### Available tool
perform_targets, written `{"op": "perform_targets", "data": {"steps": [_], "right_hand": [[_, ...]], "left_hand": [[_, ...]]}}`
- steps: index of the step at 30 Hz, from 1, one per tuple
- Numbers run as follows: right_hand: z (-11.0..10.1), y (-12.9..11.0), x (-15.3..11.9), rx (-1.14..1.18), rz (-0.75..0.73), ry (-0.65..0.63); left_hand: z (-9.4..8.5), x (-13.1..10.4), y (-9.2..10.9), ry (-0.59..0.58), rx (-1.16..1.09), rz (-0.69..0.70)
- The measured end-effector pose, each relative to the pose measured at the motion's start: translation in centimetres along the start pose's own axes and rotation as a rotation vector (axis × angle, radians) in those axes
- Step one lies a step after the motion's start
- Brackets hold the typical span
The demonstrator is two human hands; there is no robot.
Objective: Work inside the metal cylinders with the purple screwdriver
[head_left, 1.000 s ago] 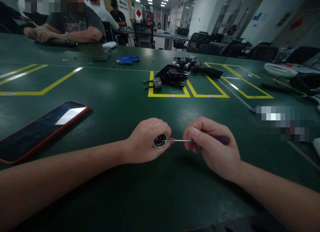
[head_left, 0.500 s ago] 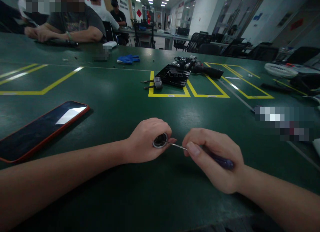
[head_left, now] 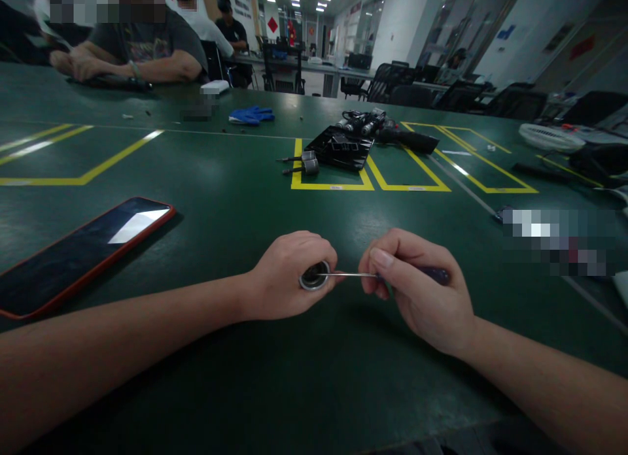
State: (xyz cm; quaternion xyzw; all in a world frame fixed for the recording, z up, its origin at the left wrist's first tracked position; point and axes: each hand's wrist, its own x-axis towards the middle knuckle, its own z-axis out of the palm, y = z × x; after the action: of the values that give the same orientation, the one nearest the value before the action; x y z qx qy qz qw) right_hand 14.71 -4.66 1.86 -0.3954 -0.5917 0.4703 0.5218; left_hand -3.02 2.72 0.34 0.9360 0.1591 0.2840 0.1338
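My left hand (head_left: 289, 275) is wrapped round a hollow cylindrical part with a silvery rim (head_left: 314, 286); its open end faces me and most of its body is hidden in the fist. In my right hand (head_left: 422, 288) is a thin screwdriver (head_left: 350, 274) with a dark blue handle, gripped between thumb and fingers. The metal shaft runs nearly level to the left, and its tip reaches into the mouth of the part. Inside the part it is too dark to make out what the tip touches.
An orange-cased phone (head_left: 93, 255) lies left of my forearm. Farther off are two small motor-like parts (head_left: 308, 162), a black plastic bag (head_left: 341, 148), dark cylindrical gear (head_left: 407, 140) and a blue glove (head_left: 252, 116). Another person's hands (head_left: 83, 66) rest across the green table (head_left: 220, 389).
My right hand has risen a little and turned, so the screwdriver shaft, slanted before, now lies almost level. My left hand and the part have stayed in place.
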Motion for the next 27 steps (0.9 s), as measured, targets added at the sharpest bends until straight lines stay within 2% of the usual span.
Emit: {"op": "perform_targets", "data": {"steps": [15,27], "right_hand": [[-0.14,-0.13,-0.16,-0.123,-0.063,0.028],[-0.31,-0.09,-0.35,-0.092,-0.109,0.036]], "left_hand": [[0.00,0.09,0.04,0.013,-0.004,0.018],[-0.09,-0.04,0.06,-0.001,-0.019,0.004]]}}
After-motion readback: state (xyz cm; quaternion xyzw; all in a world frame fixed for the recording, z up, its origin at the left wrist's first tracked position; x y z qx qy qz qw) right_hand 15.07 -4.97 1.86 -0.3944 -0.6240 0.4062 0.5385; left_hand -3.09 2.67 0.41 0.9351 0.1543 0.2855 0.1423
